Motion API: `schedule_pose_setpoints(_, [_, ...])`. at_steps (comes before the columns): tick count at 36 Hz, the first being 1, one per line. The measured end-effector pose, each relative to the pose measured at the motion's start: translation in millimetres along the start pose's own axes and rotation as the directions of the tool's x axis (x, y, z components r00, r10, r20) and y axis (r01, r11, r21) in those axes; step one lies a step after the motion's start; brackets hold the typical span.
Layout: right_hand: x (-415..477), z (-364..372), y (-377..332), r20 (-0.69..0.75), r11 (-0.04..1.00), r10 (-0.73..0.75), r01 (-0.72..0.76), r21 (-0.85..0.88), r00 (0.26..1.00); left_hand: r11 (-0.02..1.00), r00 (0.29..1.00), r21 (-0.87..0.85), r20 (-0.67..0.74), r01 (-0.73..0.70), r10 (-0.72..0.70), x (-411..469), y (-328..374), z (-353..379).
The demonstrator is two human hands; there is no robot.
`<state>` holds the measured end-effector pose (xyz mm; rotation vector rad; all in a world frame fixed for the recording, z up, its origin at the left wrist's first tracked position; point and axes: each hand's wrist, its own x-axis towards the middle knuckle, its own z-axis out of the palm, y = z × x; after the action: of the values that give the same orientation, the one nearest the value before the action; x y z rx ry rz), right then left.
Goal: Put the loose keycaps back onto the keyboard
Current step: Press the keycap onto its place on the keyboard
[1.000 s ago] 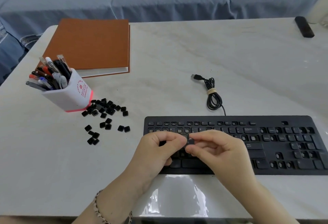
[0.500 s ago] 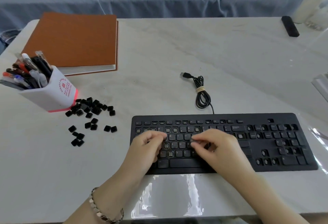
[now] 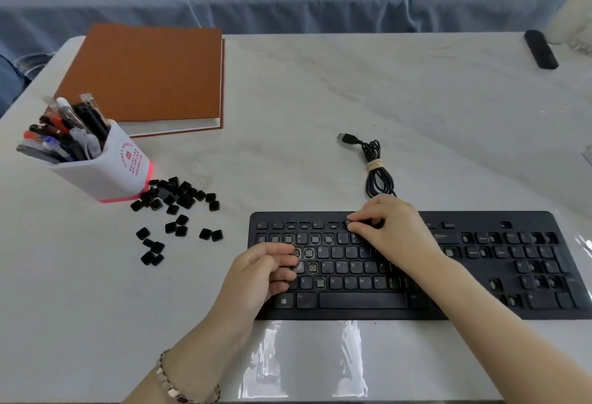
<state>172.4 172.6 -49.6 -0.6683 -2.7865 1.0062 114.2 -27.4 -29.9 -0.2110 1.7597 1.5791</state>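
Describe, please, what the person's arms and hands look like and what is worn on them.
Both forearms are bare, with no sleeves in view, and neither the left hand nor the right hand wears a glove. A metal link bracelet circles the left wrist; the right wrist is bare.

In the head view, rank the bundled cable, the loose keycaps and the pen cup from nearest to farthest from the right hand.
1. Bundled cable, just beyond the right hand.
2. Loose keycaps, left of the keyboard.
3. Pen cup, farthest left, beyond the keycaps.
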Motion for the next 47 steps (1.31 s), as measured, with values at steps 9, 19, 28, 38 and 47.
schedule_pose_setpoints(9, [-1.9,5.0,-2.0,-0.022,0.996,-0.031,0.029,-0.080,0.999,0.998,0.999,-0.070,0.035,-0.004,0.007,-1.4,3.7,-3.8])
schedule_pose_setpoints(19, [-17.1,18.5,-1.2,-0.146,0.854,-0.382,0.289,-0.432,0.912,0.988,0.990,-0.077,0.050,-0.132,0.136,-10.4,8.9,-11.0])
schedule_pose_setpoints(28, [-28.6,23.2,7.7,-0.183,0.838,-0.379,0.252,-0.484,0.907,0.966,0.966,0.035,-0.027,-0.256,0.257,-7.2,10.9,-15.6])
schedule_pose_setpoints(38, [-40.4,30.9,-7.7,-0.268,0.998,-0.052,0.058,0.012,0.962,0.794,0.817,0.222,0.015,-0.565,0.577,-19.1,14.8,-14.5])
schedule_pose_setpoints(47, [-58.7,16.4,-63.6,0.056,0.747,0.115,-0.124,0.654,0.992,0.663,0.725,0.345,0.086,-0.665,0.683,-27.4,17.4,-11.2])
